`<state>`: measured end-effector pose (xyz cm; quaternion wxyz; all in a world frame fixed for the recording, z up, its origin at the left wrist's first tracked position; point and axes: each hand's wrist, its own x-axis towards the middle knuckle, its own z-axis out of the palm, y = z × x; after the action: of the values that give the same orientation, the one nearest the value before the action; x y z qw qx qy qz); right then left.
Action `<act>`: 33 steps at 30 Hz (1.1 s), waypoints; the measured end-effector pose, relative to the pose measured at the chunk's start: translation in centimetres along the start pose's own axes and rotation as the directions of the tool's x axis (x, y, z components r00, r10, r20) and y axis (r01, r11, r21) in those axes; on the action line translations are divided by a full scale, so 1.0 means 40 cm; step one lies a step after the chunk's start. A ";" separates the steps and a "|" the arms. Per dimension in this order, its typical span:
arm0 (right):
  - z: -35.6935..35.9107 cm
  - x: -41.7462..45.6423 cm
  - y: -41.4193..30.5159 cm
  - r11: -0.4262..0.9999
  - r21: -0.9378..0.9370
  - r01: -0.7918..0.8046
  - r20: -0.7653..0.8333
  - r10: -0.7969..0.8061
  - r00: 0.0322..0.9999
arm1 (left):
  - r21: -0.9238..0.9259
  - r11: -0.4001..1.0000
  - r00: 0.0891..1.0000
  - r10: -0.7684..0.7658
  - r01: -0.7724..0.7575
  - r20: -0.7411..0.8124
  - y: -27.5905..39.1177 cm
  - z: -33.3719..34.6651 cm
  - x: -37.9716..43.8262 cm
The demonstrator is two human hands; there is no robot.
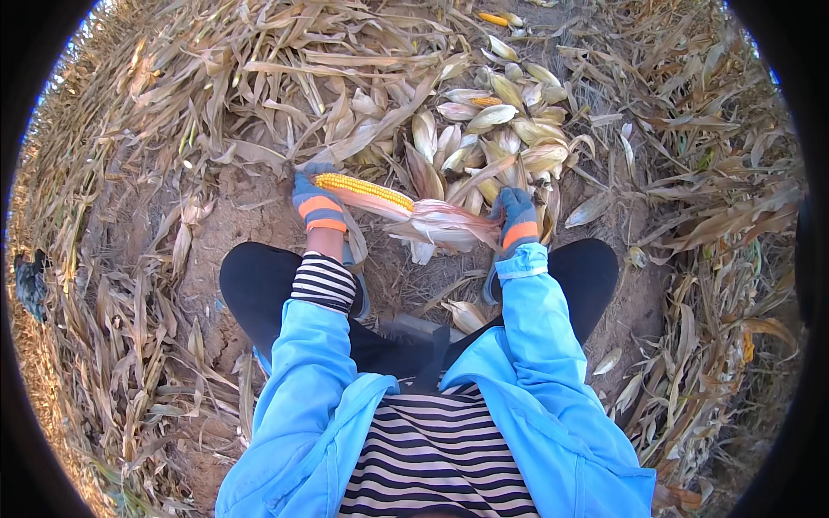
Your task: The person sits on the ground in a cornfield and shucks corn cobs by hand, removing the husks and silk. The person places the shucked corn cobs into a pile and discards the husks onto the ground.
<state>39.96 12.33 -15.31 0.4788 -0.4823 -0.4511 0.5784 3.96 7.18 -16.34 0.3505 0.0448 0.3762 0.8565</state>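
Note:
A partly husked ear of corn (pixel 366 192) stretches between my gloved hands, its yellow kernels bare on the left part. My left hand (pixel 315 194), in a grey and orange glove, grips the ear's left end. At the other end, my right hand (pixel 516 213), in a matching glove, is closed on the pulled-back corn husk (pixel 447 223), which still joins the ear. Just beyond the hands lies a pile of ears in pale husks (pixel 511 139), one with kernels (pixel 486 101) showing. The fingertips of both hands are partly hidden.
Dry corn stalks and leaves (pixel 350 58) cover the ground ahead and on both sides. A bare yellow ear (pixel 493 19) lies at the far edge of the pile. My bent knees (pixel 256 275) flank the work spot, with a loose husk (pixel 465 316) between my legs.

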 end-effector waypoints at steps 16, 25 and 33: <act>0.261 -0.124 -0.060 0.472 -0.554 0.686 0.601 -0.343 0.722 | -0.047 0.998 0.949 -0.022 0.039 0.314 -0.031 0.023 -0.046; 0.308 -0.112 0.041 0.593 -0.475 0.651 0.586 -0.338 0.736 | -0.053 0.998 0.929 -0.017 0.040 0.370 -0.051 0.054 -0.083; 0.297 -0.122 0.052 0.660 -0.492 0.567 0.524 -0.295 0.799 | -0.062 0.989 0.976 -0.122 0.135 0.178 -0.092 0.063 -0.099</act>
<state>28.34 6.52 -15.21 0.3130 -0.3602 -0.8080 0.3455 9.87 7.93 -16.30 0.4382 0.0820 0.3145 0.8381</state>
